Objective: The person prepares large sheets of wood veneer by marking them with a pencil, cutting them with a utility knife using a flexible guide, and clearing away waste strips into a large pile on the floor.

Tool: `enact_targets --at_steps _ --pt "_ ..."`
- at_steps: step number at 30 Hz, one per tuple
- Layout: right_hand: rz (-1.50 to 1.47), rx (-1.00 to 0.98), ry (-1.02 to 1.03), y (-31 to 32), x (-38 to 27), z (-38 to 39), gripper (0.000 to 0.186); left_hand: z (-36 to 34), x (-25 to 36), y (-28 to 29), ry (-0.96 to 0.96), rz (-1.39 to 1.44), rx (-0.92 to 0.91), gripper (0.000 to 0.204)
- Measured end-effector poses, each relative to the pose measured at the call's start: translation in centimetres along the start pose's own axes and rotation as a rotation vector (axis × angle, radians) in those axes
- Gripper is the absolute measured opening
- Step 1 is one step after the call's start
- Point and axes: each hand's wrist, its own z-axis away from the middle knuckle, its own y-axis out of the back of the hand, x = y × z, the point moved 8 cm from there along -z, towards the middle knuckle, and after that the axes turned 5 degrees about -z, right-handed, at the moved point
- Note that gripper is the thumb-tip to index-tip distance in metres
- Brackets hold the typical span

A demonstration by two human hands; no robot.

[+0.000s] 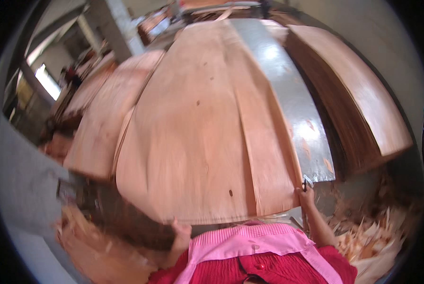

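A large pale veneer sheet (193,132) with a long crease or overlap along its right side spans the middle over a grey metal-topped table (278,66). My left hand (181,229) is closed on the sheet's near edge, low and left of centre. My right hand (305,199) is at the sheet's near right corner, closed around a small dark-and-silver tool (306,184) that I cannot make out clearly, beside or against that corner.
Veneer stacks stand at left (103,123) and right (349,90). Scrap veneer lies low on both sides (368,239). A pale wall or pillar (22,199) is at near left; another pillar (122,28) is behind. A person (70,75) is in the far left background.
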Motion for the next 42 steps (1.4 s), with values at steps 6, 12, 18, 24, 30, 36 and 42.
enact_targets --at_steps 6,12,18,24,30,36,42 --pt "-0.126 -0.01 0.013 -1.3 2.4 -1.3 0.018 -3.3 5.5 6.5 -0.22 0.283 0.264 0.054" --pt "-0.084 -0.05 0.0 -2.4 1.5 -1.2 0.013 -8.2 9.7 21.3 -0.078 0.21 0.685 0.087" --pt "-0.034 0.038 -0.029 -0.6 1.0 -1.1 0.01 -14.1 12.0 27.3 0.048 0.153 0.785 0.083" --pt "0.015 0.155 0.024 -3.7 -4.6 0.4 0.015 -23.9 14.4 36.1 -0.116 0.408 0.434 0.046" --pt "0.059 0.172 0.071 -6.3 -5.0 3.6 0.01 -21.5 24.5 34.1 -0.513 0.372 0.589 0.049" --pt "0.216 0.143 0.112 -8.0 -5.6 3.3 0.013 -13.6 39.9 22.1 -0.84 0.004 0.648 0.057" --pt "0.089 0.113 0.156 -11.3 -10.1 6.9 0.015 -16.2 39.8 27.6 -0.755 -0.068 0.971 0.06"
